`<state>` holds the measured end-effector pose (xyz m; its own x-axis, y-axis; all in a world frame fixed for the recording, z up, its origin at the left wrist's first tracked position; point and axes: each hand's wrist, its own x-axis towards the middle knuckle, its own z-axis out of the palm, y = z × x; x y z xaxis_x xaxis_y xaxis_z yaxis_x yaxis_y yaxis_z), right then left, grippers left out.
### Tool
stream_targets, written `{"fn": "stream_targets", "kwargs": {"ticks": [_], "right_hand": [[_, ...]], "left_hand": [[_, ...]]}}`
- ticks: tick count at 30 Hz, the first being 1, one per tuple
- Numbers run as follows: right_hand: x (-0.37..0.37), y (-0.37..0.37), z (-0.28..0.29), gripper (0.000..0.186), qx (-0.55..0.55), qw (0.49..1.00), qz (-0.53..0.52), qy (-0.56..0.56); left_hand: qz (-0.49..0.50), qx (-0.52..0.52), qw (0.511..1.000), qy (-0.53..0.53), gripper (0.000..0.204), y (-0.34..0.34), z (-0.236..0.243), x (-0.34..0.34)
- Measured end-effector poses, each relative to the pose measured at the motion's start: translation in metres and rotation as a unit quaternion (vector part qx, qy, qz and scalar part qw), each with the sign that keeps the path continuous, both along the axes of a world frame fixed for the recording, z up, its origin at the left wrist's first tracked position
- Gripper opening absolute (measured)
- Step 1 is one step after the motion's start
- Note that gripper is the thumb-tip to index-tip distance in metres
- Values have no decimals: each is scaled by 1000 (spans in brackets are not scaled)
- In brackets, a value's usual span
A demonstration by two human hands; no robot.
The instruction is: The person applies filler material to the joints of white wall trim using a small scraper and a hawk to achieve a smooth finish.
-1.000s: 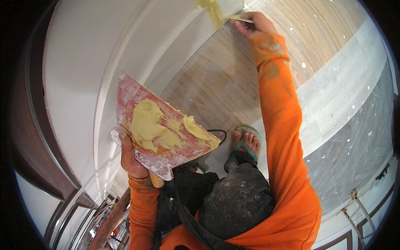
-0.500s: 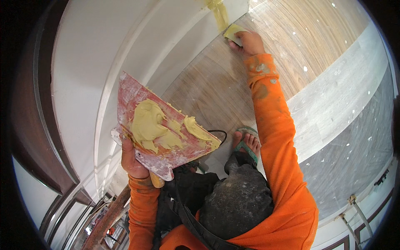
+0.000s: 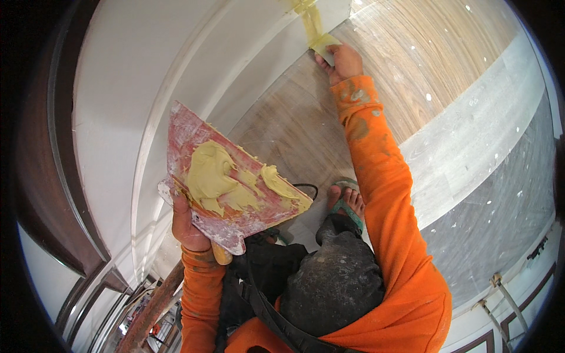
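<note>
My left hand (image 3: 189, 226) grips a reddish, plaster-smeared hawk board (image 3: 182, 132) from below; the end of a wooden handle (image 3: 222, 254) shows by the wrist. A thick mound of yellow putty (image 3: 210, 170) lies on the board, with a smaller lump near its right corner. Far out in front, my right hand (image 3: 344, 62) pinches a thin, flat putty scraper (image 3: 325, 48) coated in yellow. The scraper's edge meets the foot of the white wall (image 3: 268, 44), at the lower end of a yellow putty strip (image 3: 309, 20).
Wood-look flooring (image 3: 406, 70) with white specks spreads to the right, bordered by paler and grey planks. My sandalled foot (image 3: 347, 203) stands below the board. Metal legs (image 3: 509, 303) stand at lower right. A brown pole (image 3: 154, 309) slants at lower left, near dark panelled trim.
My right hand has shifted slightly left with the scraper, bringing it from over the floor edge to the putty strip on the wall. The left hand and board are nearly still.
</note>
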<state>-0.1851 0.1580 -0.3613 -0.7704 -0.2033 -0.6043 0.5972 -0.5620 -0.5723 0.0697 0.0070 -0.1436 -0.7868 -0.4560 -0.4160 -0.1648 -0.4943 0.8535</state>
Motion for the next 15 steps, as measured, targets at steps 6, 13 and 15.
{"fn": "stream_targets", "kwargs": {"ticks": [6, 13, 15], "right_hand": [[1, -3, 4, 34, 8, 999, -30, -20], [3, 1, 20, 35, -9, 1000, -28, 4], [5, 0, 29, 34, -8, 1000, -28, 7]], "left_hand": [[-16, 25, 999, 18, 50, -1, 1, -1], [0, -13, 1000, -25, 55, 1, 0, -3], [-3, -7, 1000, -24, 55, 0, 1, -2]]}}
